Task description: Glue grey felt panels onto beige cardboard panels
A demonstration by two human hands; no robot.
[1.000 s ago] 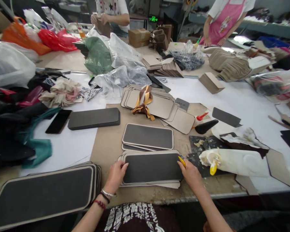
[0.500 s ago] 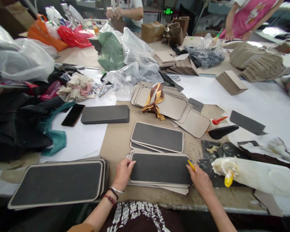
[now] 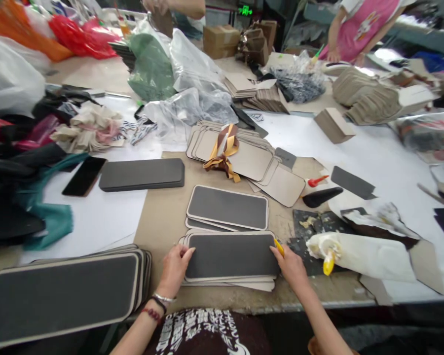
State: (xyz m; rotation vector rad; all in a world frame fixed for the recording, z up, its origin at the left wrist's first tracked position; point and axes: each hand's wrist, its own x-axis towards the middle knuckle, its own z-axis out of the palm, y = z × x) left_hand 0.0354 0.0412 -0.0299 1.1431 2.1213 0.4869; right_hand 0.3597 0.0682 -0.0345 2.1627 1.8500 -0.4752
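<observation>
Dark panel [image 3: 232,256] flat on boards [image 3: 253,284]

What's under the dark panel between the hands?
Stacked boards, beige edges showing past the dark panel at left, back and front. Covered middles can't be seen, nor the count.

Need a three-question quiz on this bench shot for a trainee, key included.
1. At the dark-faced panel, which holds the yellow tool: left hand or right hand?
2. True or false: as pictured, the black phone lies left of the stack of dark slabs.
3. What lies across the beige boards? A) white bottle B) brown-and-yellow ribbon C) green bag

Key: 1. right hand; 2. true; 3. B
</observation>
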